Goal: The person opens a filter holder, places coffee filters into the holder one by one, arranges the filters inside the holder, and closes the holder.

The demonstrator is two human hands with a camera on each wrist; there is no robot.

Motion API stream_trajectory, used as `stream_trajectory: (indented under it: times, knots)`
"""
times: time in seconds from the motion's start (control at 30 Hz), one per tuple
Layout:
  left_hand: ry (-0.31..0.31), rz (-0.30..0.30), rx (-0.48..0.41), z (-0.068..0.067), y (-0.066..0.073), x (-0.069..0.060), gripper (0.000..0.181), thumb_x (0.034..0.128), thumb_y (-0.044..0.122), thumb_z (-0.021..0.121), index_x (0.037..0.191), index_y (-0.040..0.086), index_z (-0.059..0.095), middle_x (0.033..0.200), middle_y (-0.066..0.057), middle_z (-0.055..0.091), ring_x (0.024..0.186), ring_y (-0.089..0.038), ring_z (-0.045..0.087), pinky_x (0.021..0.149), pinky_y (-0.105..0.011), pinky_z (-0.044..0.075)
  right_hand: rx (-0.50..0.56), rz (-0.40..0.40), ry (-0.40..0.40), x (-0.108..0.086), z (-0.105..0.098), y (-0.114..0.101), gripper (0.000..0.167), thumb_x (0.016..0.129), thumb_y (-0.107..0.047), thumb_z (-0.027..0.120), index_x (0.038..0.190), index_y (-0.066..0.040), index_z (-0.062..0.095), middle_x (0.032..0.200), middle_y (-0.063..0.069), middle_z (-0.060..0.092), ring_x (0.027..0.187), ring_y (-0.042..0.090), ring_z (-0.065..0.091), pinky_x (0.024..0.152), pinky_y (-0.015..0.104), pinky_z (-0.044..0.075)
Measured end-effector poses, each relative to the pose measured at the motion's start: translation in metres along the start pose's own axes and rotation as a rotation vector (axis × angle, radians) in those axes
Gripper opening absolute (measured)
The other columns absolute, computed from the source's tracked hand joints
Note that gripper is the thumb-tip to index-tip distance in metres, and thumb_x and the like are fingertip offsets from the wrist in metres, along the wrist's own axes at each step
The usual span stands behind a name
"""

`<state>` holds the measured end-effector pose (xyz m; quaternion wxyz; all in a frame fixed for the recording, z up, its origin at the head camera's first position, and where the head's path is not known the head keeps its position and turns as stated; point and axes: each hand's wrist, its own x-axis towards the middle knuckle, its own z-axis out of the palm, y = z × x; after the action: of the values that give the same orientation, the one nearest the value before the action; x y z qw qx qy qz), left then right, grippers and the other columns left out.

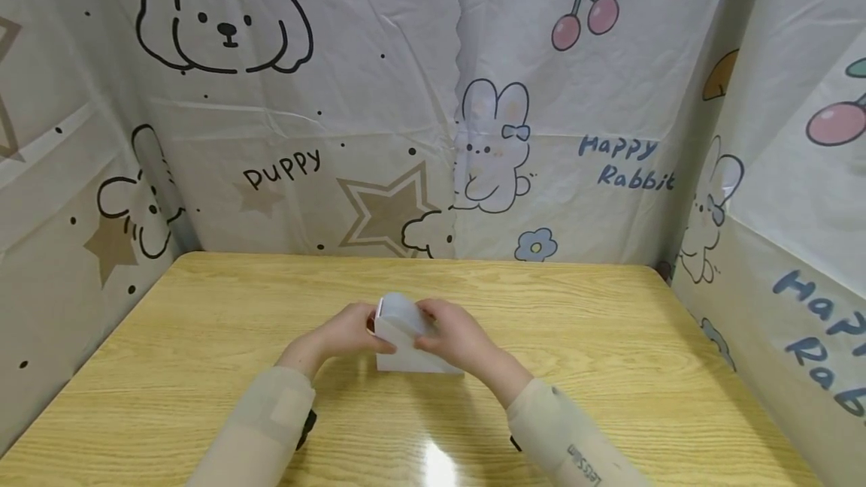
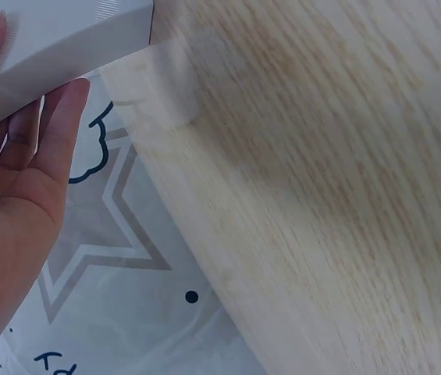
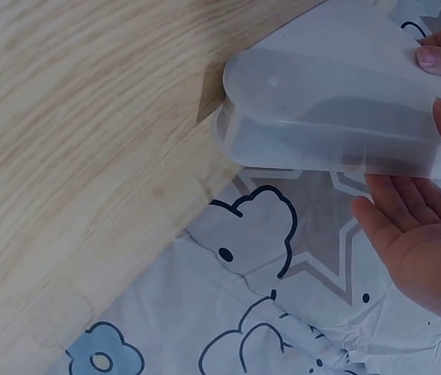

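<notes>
Both hands hold a white box point(image 1: 419, 361) with a frosted, see-through plastic cover point(image 3: 314, 117) that has a rounded end. My left hand point(image 1: 346, 331) grips the box's left side. In the left wrist view, that hand point(image 2: 13, 203) has its thumb on one face of the box point(image 2: 80, 55) and its fingers on another. From the right, my right hand point(image 1: 455, 331) holds the cover between thumb and fingers; in its wrist view the right hand point(image 3: 431, 242) has fingertips at the cover's edge. What is inside cannot be made out.
A light wood-grain table point(image 1: 203, 367) lies beneath the hands. White printed cloth point(image 1: 406, 111) hangs behind its far edge, and more cloth point(image 1: 798, 194) stands along the right side. Bright glare point(image 1: 440, 464) shows near the front.
</notes>
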<state>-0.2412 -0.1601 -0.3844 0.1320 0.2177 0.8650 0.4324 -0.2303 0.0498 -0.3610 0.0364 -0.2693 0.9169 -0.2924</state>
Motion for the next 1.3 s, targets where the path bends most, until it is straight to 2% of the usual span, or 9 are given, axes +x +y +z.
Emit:
stream_trajectory:
  times: [0.5,0.87,1.13,1.3]
  knots:
    - [-0.006,-0.019,-0.010,0.000,-0.003,0.001,0.037,0.0767,0.009,0.074,0.110,0.000,0.061,0.103,-0.012,0.067,0.087,-0.016,0.062,0.075,-0.032,0.053,-0.085,-0.001,-0.022,0.001,0.004,0.000,0.050,0.082,-0.015,0.070,0.126,0.002,0.053,0.119,0.016,0.061,0.104,0.026,0.060,0.090,0.038,0.050]
    - [-0.021,0.004,0.024,0.004,0.005,0.011,0.039,0.0768,0.008,0.074,0.112,0.001,0.060,0.105,-0.011,0.066,0.088,-0.016,0.062,0.076,-0.031,0.052,-0.054,0.031,-0.006,0.000,0.002,0.013,0.051,0.082,-0.013,0.070,0.128,0.002,0.052,0.123,0.017,0.060,0.109,0.028,0.059,0.093,0.040,0.048]
    - [-0.022,0.022,0.048,0.010,0.011,0.019,0.038,0.0764,0.007,0.074,0.111,0.001,0.060,0.103,-0.012,0.066,0.089,-0.018,0.062,0.076,-0.031,0.053,-0.046,0.027,0.009,-0.004,-0.003,0.020,0.051,0.082,-0.013,0.071,0.127,0.003,0.052,0.123,0.018,0.060,0.109,0.029,0.059,0.092,0.041,0.049]
    - [-0.021,-0.001,0.052,0.013,0.014,0.025,0.038,0.0766,0.007,0.074,0.112,0.003,0.060,0.104,-0.010,0.066,0.090,-0.017,0.062,0.079,-0.031,0.052,-0.052,0.049,0.007,-0.006,-0.006,0.022,0.051,0.082,-0.013,0.071,0.127,0.003,0.053,0.123,0.017,0.060,0.109,0.028,0.060,0.091,0.040,0.049]
